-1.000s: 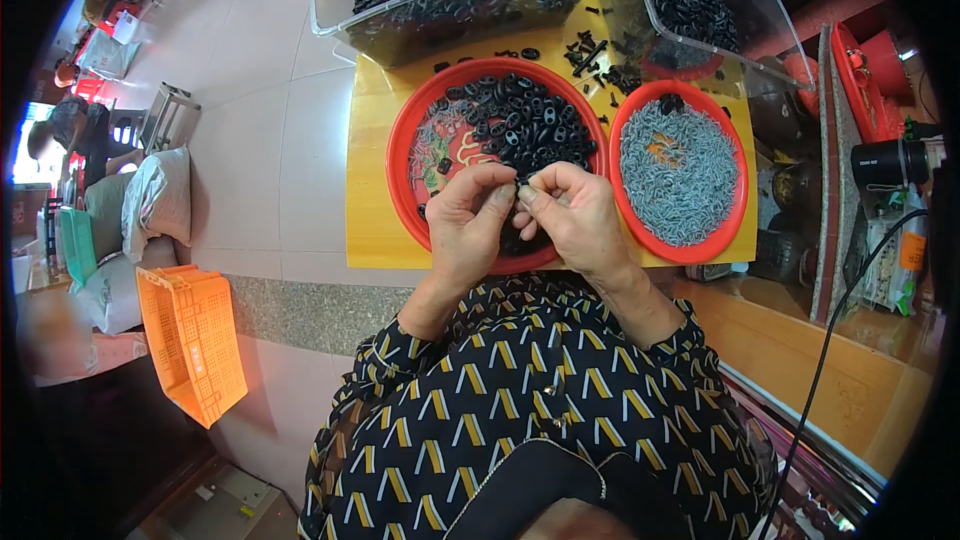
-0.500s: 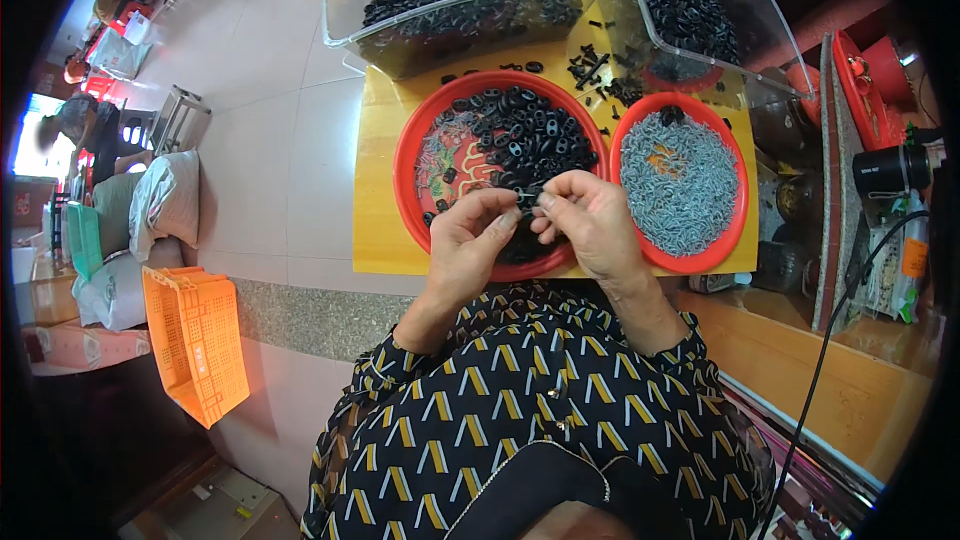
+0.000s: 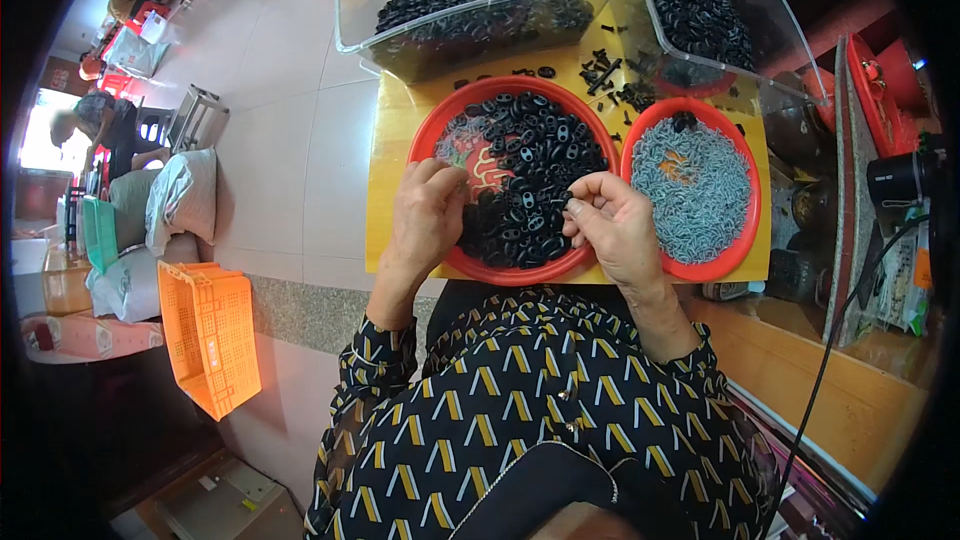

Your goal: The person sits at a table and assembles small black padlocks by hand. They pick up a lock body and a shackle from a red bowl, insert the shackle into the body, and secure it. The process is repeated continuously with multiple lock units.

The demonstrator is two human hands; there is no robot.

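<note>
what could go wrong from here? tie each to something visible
1. Spill: the round red tray reaches the near edge of the yellow table; a bump from the left hand at its left side might tip black parts off.
2. Mixing: the oval red tray sits close by the right hand; dark bits lie among its silvery pieces, so more could stray in.
</note>
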